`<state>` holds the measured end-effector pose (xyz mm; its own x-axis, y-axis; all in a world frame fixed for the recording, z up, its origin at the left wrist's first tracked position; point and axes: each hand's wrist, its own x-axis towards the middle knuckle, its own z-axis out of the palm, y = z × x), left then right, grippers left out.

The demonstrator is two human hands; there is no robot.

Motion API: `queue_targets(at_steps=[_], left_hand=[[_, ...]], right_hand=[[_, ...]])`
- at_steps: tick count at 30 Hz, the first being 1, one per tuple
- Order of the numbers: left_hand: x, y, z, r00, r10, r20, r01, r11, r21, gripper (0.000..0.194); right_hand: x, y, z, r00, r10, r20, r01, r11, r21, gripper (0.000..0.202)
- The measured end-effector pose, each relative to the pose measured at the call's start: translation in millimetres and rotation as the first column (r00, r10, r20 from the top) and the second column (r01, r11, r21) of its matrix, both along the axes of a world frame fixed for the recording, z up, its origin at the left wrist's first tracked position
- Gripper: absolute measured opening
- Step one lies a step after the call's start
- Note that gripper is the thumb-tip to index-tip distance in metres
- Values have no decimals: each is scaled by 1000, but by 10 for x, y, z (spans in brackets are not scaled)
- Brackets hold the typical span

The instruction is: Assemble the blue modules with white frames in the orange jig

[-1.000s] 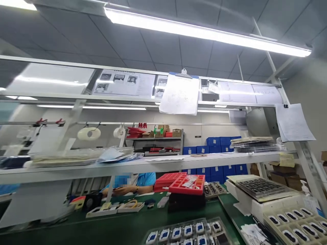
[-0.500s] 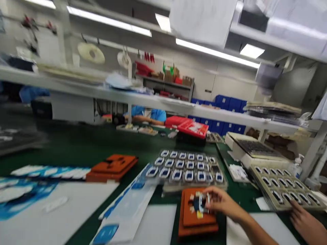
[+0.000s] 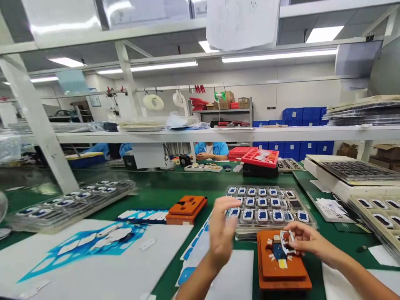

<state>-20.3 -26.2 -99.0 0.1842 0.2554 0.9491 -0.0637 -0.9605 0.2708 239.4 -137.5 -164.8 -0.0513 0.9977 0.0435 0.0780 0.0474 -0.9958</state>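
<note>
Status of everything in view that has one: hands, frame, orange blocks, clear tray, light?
Left hand: raised, fingers spread, nothing visible in it
Right hand: pinching white frame
White frame: held tilted at near orange block
Near orange block: dark blue part and yellow piece on top
Far orange block: untouched
Clear tray behind near block: loaded with white-rimmed parts
Square ceiling light: on

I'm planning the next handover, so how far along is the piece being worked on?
Partway, it seems. Done: the dark blue part lies on the nearer orange fixture. In hand: the right hand holds a white frame, tilted up; the left hand is raised, apparently empty. Left: the frame is not lying flat. Any later steps, I cannot tell.
</note>
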Motion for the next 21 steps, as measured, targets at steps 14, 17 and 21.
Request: queue_targets(at_steps=[14, 17, 21], left_hand=[[372, -87, -629, 829, -238, -505, 323, 943, 86, 18], [390, -83, -632, 813, -224, -537, 322, 942, 95, 20], [390, -77, -660, 793, -219, -569, 317, 945, 78, 22]], right_hand=[[-24, -241, 176, 819, -237, 523, 49, 936, 348, 26], [-35, -252, 186, 756, -300, 582, 47, 912, 408, 22], [-53, -243, 172, 704, -351, 618, 28, 883, 469, 18]])
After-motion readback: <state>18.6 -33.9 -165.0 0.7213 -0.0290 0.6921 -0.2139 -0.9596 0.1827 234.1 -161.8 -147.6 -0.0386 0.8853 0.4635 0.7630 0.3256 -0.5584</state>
